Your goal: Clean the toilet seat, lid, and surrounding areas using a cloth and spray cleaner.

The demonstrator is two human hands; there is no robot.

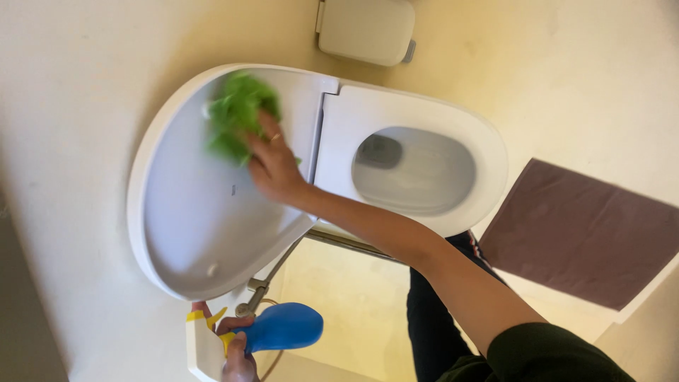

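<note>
On glossy oval lid (191,219), right hand (272,166) clutching fuzzy green cloth (237,117), left hand (237,354) gripping spray bottle (265,332).

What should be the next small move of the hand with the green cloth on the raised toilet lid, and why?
Probably a sweep of the green cloth down toward the lid's curved far end. The right hand presses it near the hinge side of the raised toilet lid, so most of the inner face looks unwiped. The left hand holds a blue spray bottle aside, away from the lid.
</note>
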